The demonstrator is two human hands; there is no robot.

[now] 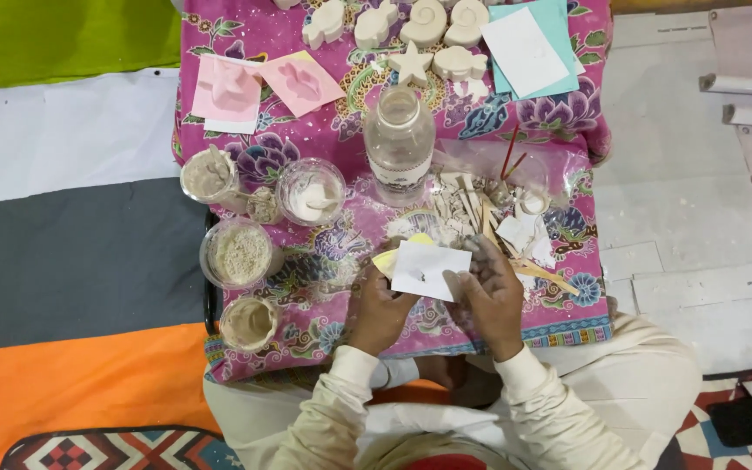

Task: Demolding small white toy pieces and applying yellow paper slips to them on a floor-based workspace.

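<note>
Both hands grip a white card over the near edge of the desk, which is covered in a pink floral cloth. The left hand pinches its lower left edge, the right hand its right side. A yellow piece shows behind the card. Beyond stands a clear bottle; left of it, powder cups; at the far edge, plaster shapes.

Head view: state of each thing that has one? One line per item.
left hand: gripping white paper piece
right hand: gripping same piece
white paper piece: held above cloth, yellow piece behind
clear bottle: upright, uncapped
four round tubs: open, powder or paste inside
plaster shapes: lying flat on cloth
</note>
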